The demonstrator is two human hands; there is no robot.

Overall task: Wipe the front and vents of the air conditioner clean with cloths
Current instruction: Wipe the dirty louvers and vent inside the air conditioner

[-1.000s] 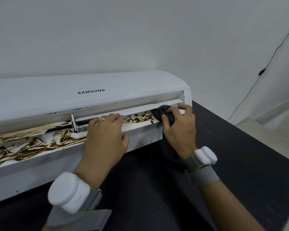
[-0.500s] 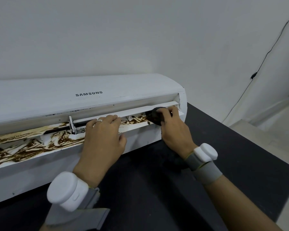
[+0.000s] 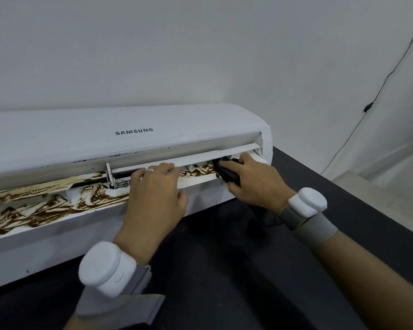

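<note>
white air conditioner, brown-streaked vent, black cloth

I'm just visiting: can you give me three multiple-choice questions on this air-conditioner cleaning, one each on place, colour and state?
1. Where is the dark cloth? A) right end of the vent B) its left end C) on the floor
2. The vent's grime is: A) green B) brown C) blue
3. The right hand: A) hangs empty B) lies flat on the table C) grips the cloth

Answers: 1 A, it sits near the air conditioner's right end; 2 B, brown streaks run leftward; 3 C, fingers curl round it.
</note>
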